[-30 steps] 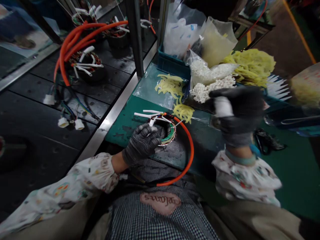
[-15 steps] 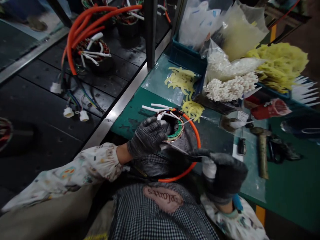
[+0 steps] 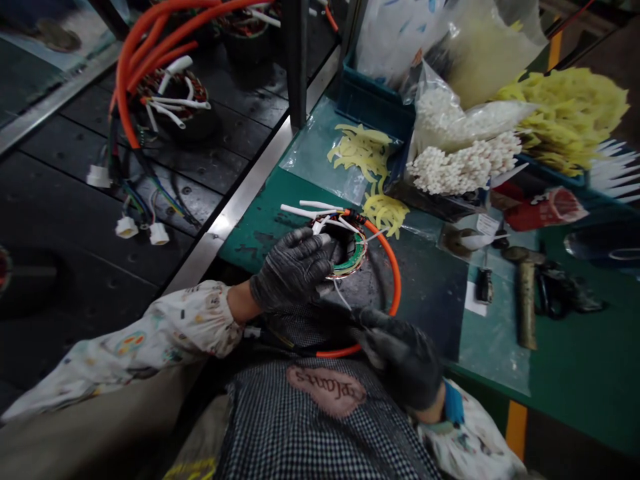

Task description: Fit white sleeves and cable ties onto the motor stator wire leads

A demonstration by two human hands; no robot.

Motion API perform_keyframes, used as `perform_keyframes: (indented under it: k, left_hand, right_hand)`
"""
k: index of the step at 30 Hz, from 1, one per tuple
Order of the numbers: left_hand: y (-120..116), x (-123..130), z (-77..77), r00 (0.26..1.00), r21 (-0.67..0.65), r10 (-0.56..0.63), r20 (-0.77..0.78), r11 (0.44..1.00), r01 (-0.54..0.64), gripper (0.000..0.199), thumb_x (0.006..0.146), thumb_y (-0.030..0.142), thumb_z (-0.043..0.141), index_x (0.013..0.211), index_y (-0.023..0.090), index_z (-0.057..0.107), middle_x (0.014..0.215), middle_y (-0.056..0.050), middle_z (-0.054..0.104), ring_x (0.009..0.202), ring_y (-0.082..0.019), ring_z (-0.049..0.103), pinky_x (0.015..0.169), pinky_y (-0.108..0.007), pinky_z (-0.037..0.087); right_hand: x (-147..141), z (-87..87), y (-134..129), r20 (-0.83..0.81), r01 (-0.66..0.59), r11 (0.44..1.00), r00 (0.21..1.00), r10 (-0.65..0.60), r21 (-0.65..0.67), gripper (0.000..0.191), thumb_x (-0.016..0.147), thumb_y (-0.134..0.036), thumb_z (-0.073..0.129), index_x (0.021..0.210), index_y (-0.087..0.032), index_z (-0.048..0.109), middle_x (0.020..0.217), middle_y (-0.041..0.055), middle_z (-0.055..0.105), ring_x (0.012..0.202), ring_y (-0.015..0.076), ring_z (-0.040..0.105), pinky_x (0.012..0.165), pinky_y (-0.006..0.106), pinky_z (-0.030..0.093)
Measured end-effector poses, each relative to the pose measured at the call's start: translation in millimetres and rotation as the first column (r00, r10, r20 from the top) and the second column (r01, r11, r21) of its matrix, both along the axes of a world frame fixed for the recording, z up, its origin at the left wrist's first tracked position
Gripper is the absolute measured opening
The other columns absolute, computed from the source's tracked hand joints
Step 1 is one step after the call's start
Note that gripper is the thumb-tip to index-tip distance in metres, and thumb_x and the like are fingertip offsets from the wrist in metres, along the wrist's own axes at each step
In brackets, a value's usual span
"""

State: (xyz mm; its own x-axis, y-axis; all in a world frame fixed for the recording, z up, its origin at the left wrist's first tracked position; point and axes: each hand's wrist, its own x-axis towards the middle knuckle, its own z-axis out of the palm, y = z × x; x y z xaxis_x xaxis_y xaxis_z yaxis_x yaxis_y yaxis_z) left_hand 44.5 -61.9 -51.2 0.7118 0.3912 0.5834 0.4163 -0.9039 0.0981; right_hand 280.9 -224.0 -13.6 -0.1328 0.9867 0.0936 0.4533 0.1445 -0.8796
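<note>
My left hand (image 3: 295, 270), in a dark grey glove, is closed on the near left rim of a motor stator (image 3: 356, 259). The stator is a ring of copper windings with green lining, white sleeved leads (image 3: 300, 211) and a thick orange cable (image 3: 397, 280) looping round its right side. A thin white cord (image 3: 343, 295) runs in a slack curve from the stator's near edge to the fingertips of my right hand (image 3: 400, 353). That hand is gloved too, closed and a little blurred, low in front of the apron; its fingertips are partly hidden in shadow.
Yellow insulating strips (image 3: 360, 153) lie beyond the stator. Behind them stand blue bins (image 3: 373, 97) and a bundle of white sticks (image 3: 463, 167). A hammer (image 3: 526, 300) rests at the right. More stators (image 3: 183, 117) with orange cables sit on the dark conveyor, past a metal post (image 3: 295, 67).
My right hand has moved left and down, closer to the stator. The white cord, taut before, now hangs slack. My left hand stays on the stator.
</note>
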Motion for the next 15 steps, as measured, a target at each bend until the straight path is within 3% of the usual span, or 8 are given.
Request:
perform_keyframes:
  k: [2, 4, 8, 10, 12, 15]
  left_hand:
    - [3.5, -3.4, 1.6, 0.999, -0.042, -0.041, -0.014, 0.998, 0.04, 0.026, 0.109, 0.046, 0.063, 0.115, 0.026, 0.08, 0.134, -0.005, 0.084, 0.129, -0.025, 0.077, 0.124, -0.045, 0.053]
    - [7.3, -6.3, 2.1, 0.997, -0.121, -0.077, -0.026, 0.99, 0.074, 0.022, 0.108, 0.044, 0.065, 0.114, 0.03, 0.081, 0.134, 0.0, 0.085, 0.13, -0.025, 0.077, 0.127, -0.046, 0.05]
    - [13.3, -6.5, -1.6, 0.988, -0.194, -0.145, 0.053, 0.969, 0.153, 0.016, 0.105, 0.041, 0.068, 0.11, 0.033, 0.081, 0.128, 0.005, 0.086, 0.13, -0.025, 0.076, 0.127, -0.047, 0.048]
    - [14.9, -4.4, -3.5, 0.986, -0.163, -0.139, 0.093, 0.975, 0.153, 0.014, 0.104, 0.04, 0.069, 0.108, 0.033, 0.08, 0.121, 0.006, 0.087, 0.128, -0.023, 0.077, 0.126, -0.046, 0.048]
    - [15.6, -2.1, -3.9, 0.979, -0.107, -0.148, 0.142, 0.981, 0.164, 0.014, 0.105, 0.041, 0.069, 0.106, 0.032, 0.079, 0.115, 0.006, 0.088, 0.125, -0.021, 0.078, 0.123, -0.044, 0.049]
    - [15.3, 0.1, -1.7, 0.965, -0.072, -0.178, 0.194, 0.978, 0.195, 0.01, 0.104, 0.038, 0.072, 0.104, 0.029, 0.076, 0.114, 0.004, 0.088, 0.124, -0.021, 0.078, 0.123, -0.044, 0.048]
  right_hand:
    - [-6.3, -13.1, 18.3, 0.1, 0.054, 0.99, 0.993, -0.067, 0.131, 0.02, 0.104, -0.042, 0.073, 0.111, -0.03, 0.087, 0.107, 0.0095, 0.089, 0.096, 0.0288, 0.085, 0.087, 0.044, 0.072]
    - [-11.4, -20.5, 39.5, 0.251, 0.109, 0.955, 0.951, -0.18, 0.275, 0.019, 0.104, -0.044, 0.077, 0.109, -0.028, 0.086, 0.101, 0.0081, 0.088, 0.09, 0.0259, 0.083, 0.08, 0.037, 0.069]
    - [-19.6, -16.4, 74.8, 0.495, 0.127, 0.857, 0.77, -0.402, 0.5, 0.033, 0.108, -0.048, 0.075, 0.128, -0.023, 0.082, 0.104, 0.0112, 0.088, 0.084, 0.0236, 0.081, 0.077, 0.032, 0.064]
    - [-23.7, -11.3, 86.5, 0.507, 0.113, 0.86, 0.767, -0.394, 0.497, 0.028, 0.11, -0.042, 0.07, 0.127, -0.023, 0.083, 0.099, 0.0104, 0.088, 0.079, 0.0233, 0.08, 0.08, 0.034, 0.064]
    - [-26.2, -7.4, 94.9, 0.462, 0.098, 0.906, 0.835, -0.301, 0.413, 0.022, 0.109, -0.037, 0.068, 0.116, -0.024, 0.085, 0.087, 0.0068, 0.086, 0.073, 0.0226, 0.078, 0.08, 0.036, 0.065]
    - [-24.0, -2.5, 102.7, 0.21, 0.158, 0.952, 0.954, -0.215, 0.261, 0.021, 0.109, -0.037, 0.068, 0.105, -0.025, 0.085, 0.089, 0.0046, 0.086, 0.078, 0.0219, 0.08, 0.081, 0.036, 0.066]
